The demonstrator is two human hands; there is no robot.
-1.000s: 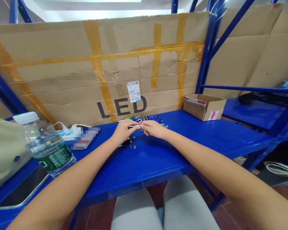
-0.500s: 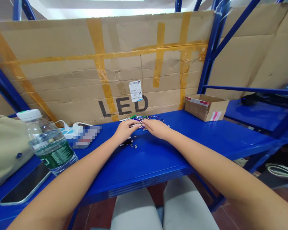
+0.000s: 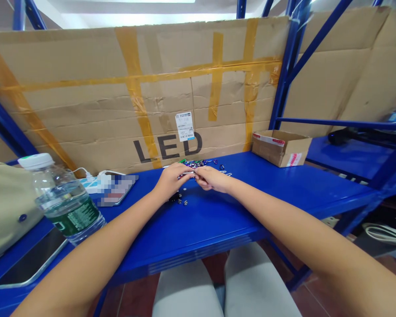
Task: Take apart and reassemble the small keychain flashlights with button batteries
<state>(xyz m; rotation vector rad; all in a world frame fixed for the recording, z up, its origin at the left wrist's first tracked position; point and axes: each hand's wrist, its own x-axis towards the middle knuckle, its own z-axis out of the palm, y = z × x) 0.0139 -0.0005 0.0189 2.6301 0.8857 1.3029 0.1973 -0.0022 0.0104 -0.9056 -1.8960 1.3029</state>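
My left hand and my right hand meet at the far middle of the blue shelf. Both are closed in a pinch on a thin silver rod-like piece held between them. Just beyond my fingers lies a small heap of coloured metal parts, purple, green and silver. Under my left hand sit a small black part and tiny silver bits.
A plastic water bottle stands at the left, beside a beige bag and a dark phone. A white power strip lies by the taped cardboard wall. An open small carton sits at the right.
My right hand has drawn back slightly from the heap and closed on the silver piece with the left. The view shifted a little.
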